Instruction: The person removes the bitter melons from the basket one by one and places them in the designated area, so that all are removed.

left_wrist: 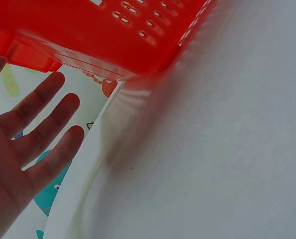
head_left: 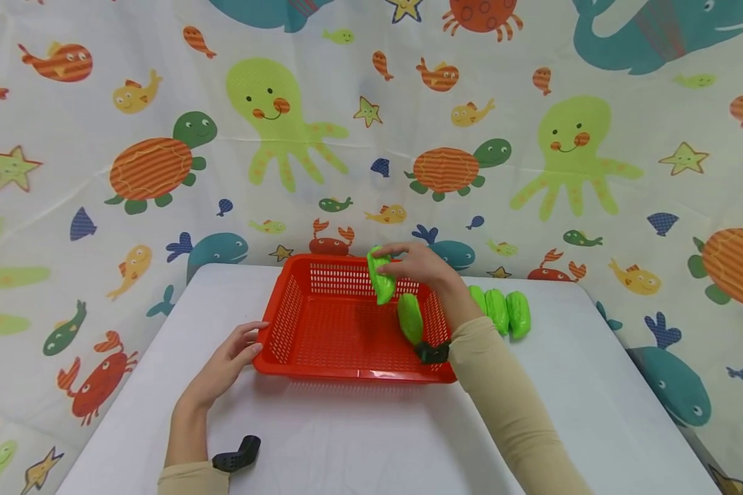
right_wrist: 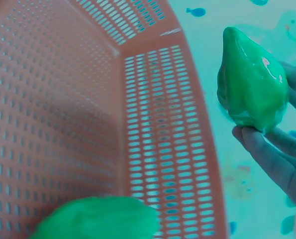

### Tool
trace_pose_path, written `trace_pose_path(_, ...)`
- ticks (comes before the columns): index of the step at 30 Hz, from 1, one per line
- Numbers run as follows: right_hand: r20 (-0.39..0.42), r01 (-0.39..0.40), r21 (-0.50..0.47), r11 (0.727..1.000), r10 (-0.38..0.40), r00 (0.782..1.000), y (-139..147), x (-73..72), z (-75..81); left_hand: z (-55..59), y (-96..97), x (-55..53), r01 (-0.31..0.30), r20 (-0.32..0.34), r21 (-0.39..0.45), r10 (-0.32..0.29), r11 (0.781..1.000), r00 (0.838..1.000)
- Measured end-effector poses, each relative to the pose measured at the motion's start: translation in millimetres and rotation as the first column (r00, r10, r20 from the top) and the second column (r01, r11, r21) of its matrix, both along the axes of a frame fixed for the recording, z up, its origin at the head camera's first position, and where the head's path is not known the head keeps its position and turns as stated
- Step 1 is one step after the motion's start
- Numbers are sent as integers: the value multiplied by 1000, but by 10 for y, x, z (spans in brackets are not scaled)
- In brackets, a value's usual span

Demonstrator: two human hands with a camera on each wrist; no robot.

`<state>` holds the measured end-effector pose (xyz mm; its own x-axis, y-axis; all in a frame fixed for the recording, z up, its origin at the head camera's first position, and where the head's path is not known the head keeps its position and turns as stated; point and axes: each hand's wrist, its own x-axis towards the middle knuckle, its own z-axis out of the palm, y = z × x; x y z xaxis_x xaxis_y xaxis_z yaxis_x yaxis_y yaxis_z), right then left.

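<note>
My right hand (head_left: 424,265) pinches a glossy green, tapered vegetable (head_left: 380,283) between thumb and fingers, up over the back right part of a red plastic basket (head_left: 347,374). In the right wrist view this held vegetable (right_wrist: 252,82) shows a pointed end and smooth bulges. A similar green vegetable (head_left: 411,320) lies inside the basket near its right wall. At the basket's left side, my left hand (head_left: 225,364) has its fingertips at the rim. The left wrist view shows the fingers of this hand (left_wrist: 26,144) spread and fairly straight beside the basket wall (left_wrist: 103,45).
Right of the basket, 3 more green vegetables (head_left: 497,311) lie side by side on the white table (head_left: 322,447), partly hidden by my right forearm. A cloth printed with sea animals (head_left: 359,69) hangs behind the table. Black wrist devices (head_left: 238,455) sit on both wrists.
</note>
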<state>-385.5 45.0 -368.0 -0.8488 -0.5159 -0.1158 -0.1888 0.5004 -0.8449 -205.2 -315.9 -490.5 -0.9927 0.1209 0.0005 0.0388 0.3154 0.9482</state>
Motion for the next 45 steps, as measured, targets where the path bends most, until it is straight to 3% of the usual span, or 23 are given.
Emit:
trace_pose_path(9,-77,85,-26,996,-86,993,332,193,236,0,20,-1,-2,10,-6,2,1000,1000)
trace_pose_path(15,-98,130,-104,986,-141,985,679,366,210,-5,48,-5,-3,8,-14,3,1000,1000)
trace_pose_path(30,-23,328,-96,940,-331,943,1587,1023,-211,-55,56,8,-8,19,-38,9,999,1000)
trace_pose_path(45,26,362,23,932,-362,932,2117,1486,-846,-4,36,17,-15,11,-73,15,997,1000)
